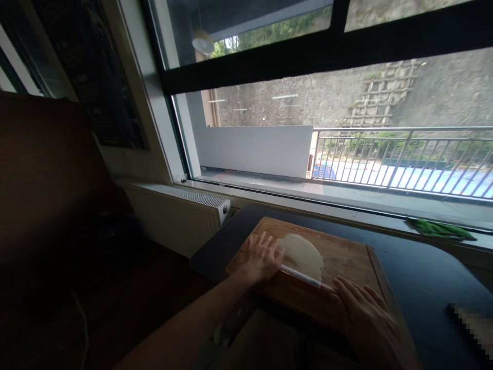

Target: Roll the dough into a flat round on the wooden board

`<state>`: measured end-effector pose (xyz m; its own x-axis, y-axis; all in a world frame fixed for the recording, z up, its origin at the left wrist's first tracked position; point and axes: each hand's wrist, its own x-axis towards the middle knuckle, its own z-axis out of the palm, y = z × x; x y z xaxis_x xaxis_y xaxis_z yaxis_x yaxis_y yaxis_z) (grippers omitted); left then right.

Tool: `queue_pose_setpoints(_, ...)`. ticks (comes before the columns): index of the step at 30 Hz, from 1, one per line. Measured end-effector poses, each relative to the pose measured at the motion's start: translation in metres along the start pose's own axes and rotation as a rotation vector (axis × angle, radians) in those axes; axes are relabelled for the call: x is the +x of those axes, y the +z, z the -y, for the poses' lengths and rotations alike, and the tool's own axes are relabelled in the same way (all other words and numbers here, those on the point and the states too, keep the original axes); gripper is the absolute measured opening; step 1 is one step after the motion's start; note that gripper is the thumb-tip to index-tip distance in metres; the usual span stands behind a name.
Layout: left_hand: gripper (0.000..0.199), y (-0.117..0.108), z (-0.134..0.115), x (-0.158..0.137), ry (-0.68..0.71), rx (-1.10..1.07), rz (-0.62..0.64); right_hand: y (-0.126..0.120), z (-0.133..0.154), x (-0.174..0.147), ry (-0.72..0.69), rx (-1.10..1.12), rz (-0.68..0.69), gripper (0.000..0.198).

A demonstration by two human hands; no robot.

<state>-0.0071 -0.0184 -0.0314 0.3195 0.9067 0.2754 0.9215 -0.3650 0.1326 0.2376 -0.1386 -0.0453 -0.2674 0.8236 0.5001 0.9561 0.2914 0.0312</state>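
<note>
Rolling pin (301, 276), one, left hand (265, 256) at ten o'clock, right hand (362, 302) at four, fingers extended flat over its ends, ungrasped; dough sheet (302, 253) lies at twelve on wooden board (348, 253); even palm pressure advisable.

An indoor room of unclear kind, shown by its radiator (185, 216) and window (327, 103).

Decent room is left on the far right of the board (348, 252), beside the dough (302, 251). Nearer in, things are kinda blocked by the rolling pin (302, 277), capped by the left hand (264, 258) and right hand (364, 306). The bench's far left corner (246, 218) is crowded by the radiator (181, 218).
</note>
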Motion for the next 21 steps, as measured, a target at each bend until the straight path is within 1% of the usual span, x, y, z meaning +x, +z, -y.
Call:
queue_pose_setpoints(2, 0.055, 0.004, -0.001, 0.028, -0.017, -0.033, 0.067, -0.007, -0.001, 0.01, 0.049, 0.006, 0.044, 0.03)
queue_pose_setpoints(5, 0.056, 0.011, -0.01, 0.075, -0.058, -0.078, 0.146, -0.01, -0.004, 0.017, 0.087, 0.015, 0.046, 0.029)
queue_pose_setpoints(7, 0.055, 0.015, -0.017, 0.099, -0.071, -0.09, 0.15, -0.007, -0.003, 0.015, 0.046, 0.032, 0.048, 0.028)
queue_pose_setpoints(9, 0.053, 0.017, -0.022, 0.11, -0.056, -0.091, 0.127, -0.002, -0.001, 0.009, -0.019, 0.04, 0.015, 0.028)
queue_pose_setpoints(11, 0.052, 0.018, -0.02, 0.107, -0.043, -0.094, 0.122, 0.001, 0.003, 0.003, -0.075, 0.036, -0.038, 0.031)
queue_pose_setpoints(13, 0.05, 0.016, -0.011, 0.092, -0.042, -0.095, 0.138, 0.0, 0.009, -0.002, -0.122, 0.03, -0.067, 0.035)
queue_pose_setpoints(16, 0.052, 0.01, 0.01, 0.056, -0.041, -0.085, 0.157, -0.007, 0.019, -0.004, -0.155, 0.052, -0.051, 0.04)
queue_pose_setpoints(18, 0.053, 0.005, 0.022, 0.034, -0.037, -0.073, 0.139, -0.011, 0.024, -0.004, -0.153, 0.082, -0.045, 0.041)
queue_pose_setpoints(20, 0.054, 0.002, 0.026, 0.025, -0.04, -0.064, 0.118, -0.013, 0.025, -0.005, -0.149, 0.102, -0.038, 0.041)
queue_pose_setpoints(21, 0.055, 0.001, 0.025, 0.027, -0.04, -0.064, 0.115, -0.014, 0.023, -0.006, -0.148, 0.105, -0.031, 0.041)
